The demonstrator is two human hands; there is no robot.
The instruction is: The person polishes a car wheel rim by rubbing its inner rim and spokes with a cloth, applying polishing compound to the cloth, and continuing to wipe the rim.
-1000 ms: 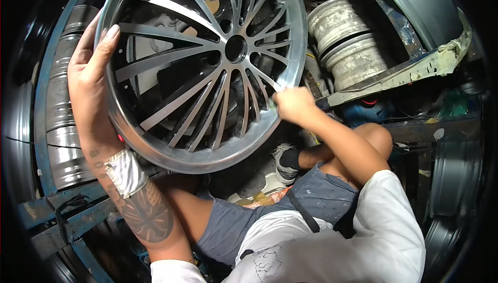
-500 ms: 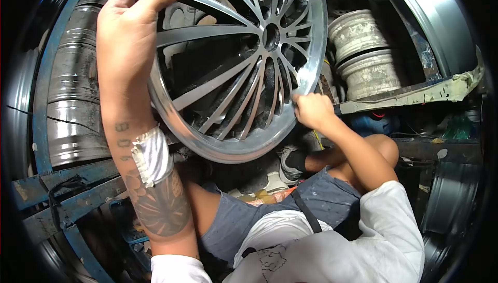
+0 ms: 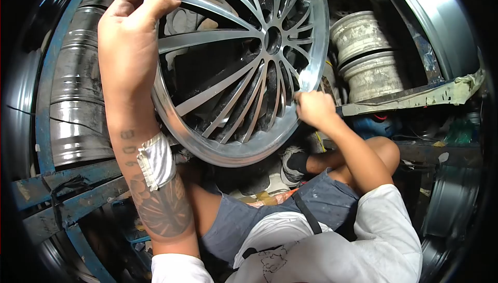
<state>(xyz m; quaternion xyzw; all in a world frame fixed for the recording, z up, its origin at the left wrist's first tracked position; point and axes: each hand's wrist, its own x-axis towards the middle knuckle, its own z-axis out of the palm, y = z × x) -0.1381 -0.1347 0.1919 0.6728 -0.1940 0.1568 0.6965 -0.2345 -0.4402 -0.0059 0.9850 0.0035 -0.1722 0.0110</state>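
1. Left hand: fingers curled over the upper left edge of the alloy wheel, thumb hooked onto the face side near a spoke, the rest wrapped behind the rim. A firm hold on the wheel.
2. Right hand: closed into a loose fist, fingertips pinched against the wheel's lower right rim lip. Whether something small sits between the fingers, cannot tell.
3. Alloy wheel: held up off the lap, standing on edge and tilted, face toward the camera. Many thin paired spokes run out from a dark centre hub hole; polished lip, darker recesses. Its lower edge hangs above the person's knees.
4. Left forearm: tattooed, with a pale tape wrap around it below the wrist.
5. Person is seated, grey shorts and white shirt, right knee bent up, a foot in a dark sock and pale shoe showing under the wheel.
6. Behind the wheel at right: stacked bare rims, whitish and scuffed, resting on a shelf edged with torn masking tape.
7. At left: a blue metal rack holding ribbed steel rims.
8. Far right edge: a dark rim standing low, partly in shadow.
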